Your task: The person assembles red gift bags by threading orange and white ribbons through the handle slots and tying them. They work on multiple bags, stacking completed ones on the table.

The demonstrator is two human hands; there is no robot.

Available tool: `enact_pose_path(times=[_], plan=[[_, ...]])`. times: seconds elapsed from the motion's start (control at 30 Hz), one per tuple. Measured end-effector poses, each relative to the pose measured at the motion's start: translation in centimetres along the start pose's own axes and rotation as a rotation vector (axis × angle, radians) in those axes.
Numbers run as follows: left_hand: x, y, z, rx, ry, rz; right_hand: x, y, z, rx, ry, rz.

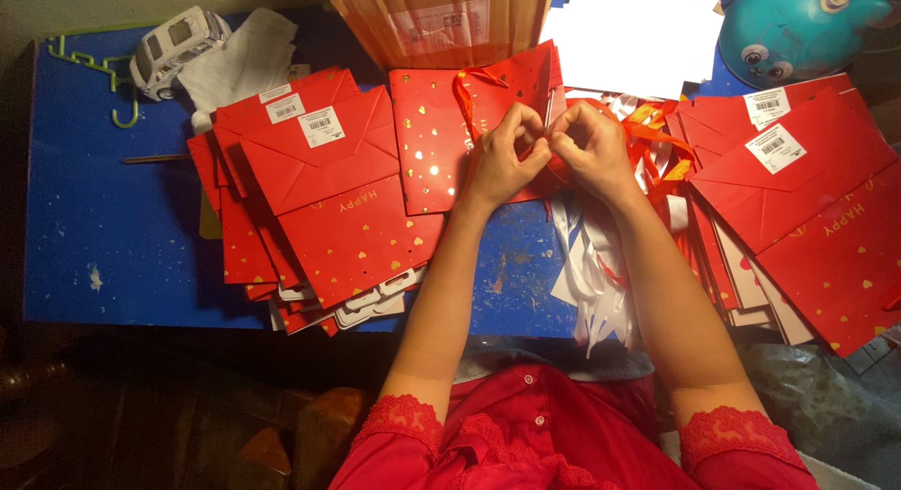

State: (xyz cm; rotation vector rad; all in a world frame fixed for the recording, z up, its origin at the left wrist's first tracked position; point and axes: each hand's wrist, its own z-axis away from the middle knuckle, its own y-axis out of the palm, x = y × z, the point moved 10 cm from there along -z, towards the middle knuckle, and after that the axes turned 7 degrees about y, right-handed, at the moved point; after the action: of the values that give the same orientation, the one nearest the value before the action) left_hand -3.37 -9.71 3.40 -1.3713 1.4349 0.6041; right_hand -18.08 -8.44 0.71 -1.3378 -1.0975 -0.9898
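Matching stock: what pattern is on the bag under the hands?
Red bag with small gold hearts; head view.

cardboard box top centre, white label | red bag stacks left, right, white stickers

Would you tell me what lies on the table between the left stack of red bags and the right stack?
In the head view, between the left stack and right stack lie a red gift bag, both hands and loose white and orange ribbons.

A blue table bears stacks of red gift bags, white ribbons, a toy car and a cardboard box.
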Motion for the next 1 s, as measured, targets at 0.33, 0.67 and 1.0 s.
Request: enact_pose_path(times=[0.33, 0.67, 1.0], plan=[[-0.3, 0.4, 0.0, 0.000, 0.010, 0.049, -0.3, -1.7, 0.0, -0.185, 0.027, -0.119], [-0.1, 0.4, 0.0, 0.034, -0.026, -0.071, 1.3, -1.9, 0.2, -0.182, -0.024, -0.218], [0.7, 0.1, 0.0, -0.024, 0.045, 0.083, 2.0, 0.1, 0.6, -0.011, -0.142, 0.312]])
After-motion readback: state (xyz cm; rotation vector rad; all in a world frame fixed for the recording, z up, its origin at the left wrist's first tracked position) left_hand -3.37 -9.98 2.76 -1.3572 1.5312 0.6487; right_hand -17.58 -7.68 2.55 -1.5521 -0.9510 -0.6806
